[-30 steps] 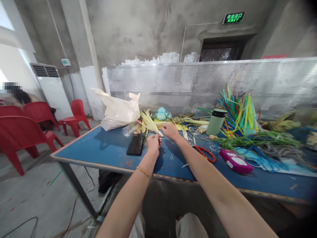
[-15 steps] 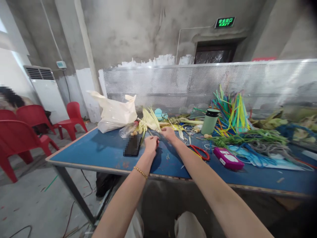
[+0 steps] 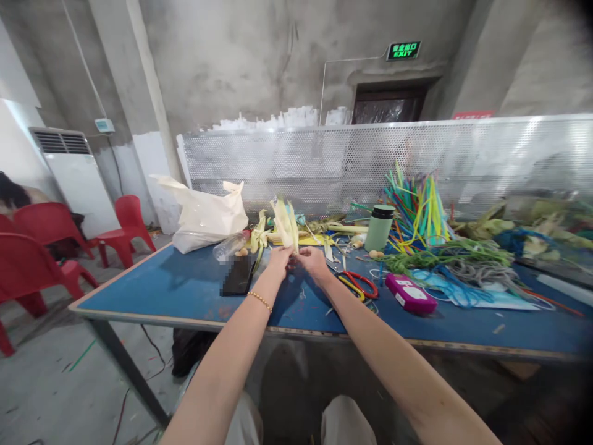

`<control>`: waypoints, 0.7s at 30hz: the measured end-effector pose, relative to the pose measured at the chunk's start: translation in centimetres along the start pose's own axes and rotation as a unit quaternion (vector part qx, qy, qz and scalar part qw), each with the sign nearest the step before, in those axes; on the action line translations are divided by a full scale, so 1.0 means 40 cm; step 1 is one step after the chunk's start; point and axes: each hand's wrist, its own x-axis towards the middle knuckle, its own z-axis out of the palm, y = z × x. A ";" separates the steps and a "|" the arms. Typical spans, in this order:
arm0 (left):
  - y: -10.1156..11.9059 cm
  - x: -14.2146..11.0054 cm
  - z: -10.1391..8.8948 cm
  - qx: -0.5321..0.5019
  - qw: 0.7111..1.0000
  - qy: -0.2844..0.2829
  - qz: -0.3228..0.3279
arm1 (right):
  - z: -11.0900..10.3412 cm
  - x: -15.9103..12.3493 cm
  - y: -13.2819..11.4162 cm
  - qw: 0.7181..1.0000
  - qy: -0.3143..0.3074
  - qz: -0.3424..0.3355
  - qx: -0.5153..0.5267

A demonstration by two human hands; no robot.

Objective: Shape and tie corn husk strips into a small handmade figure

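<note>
Both hands meet above the near-middle of the blue table [image 3: 152, 281]. A pale yellow-green corn husk [image 3: 286, 225] stands upright between them, its wide end pointing up and its lower end at my fingertips. My left hand [image 3: 280, 262], with a gold beaded bracelet on the wrist, is closed on the husk's base. My right hand [image 3: 314, 262] pinches the same base from the right. The fingertips partly hide the gripped end. Left of my left hand lies a dark phone [image 3: 241, 276]. Red- and yellow-handled scissors [image 3: 364, 284] rest right of my right hand.
A cream plastic bag [image 3: 210, 213] and a clear bottle [image 3: 229, 247] stand at the left. To the right are a green tumbler [image 3: 380, 230], colourful pipe cleaners [image 3: 419, 213], tangled green cord [image 3: 445, 254] and a purple box [image 3: 410, 293]. A perforated metal screen [image 3: 296, 161] backs the table.
My left hand has moved up to the husk and now grips its base beside my right hand. The husk has swung more upright. The view has turned slightly right.
</note>
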 end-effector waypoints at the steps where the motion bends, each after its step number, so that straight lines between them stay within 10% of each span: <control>1: -0.007 0.003 -0.009 -0.009 1.000 -0.001 0.008 | 0.002 -0.003 -0.002 1.000 0.008 -0.008 -0.020; 21: -0.026 -0.011 -0.042 -0.017 0.993 -0.115 -0.018 | -0.020 -0.017 -0.061 0.993 -0.002 0.033 0.114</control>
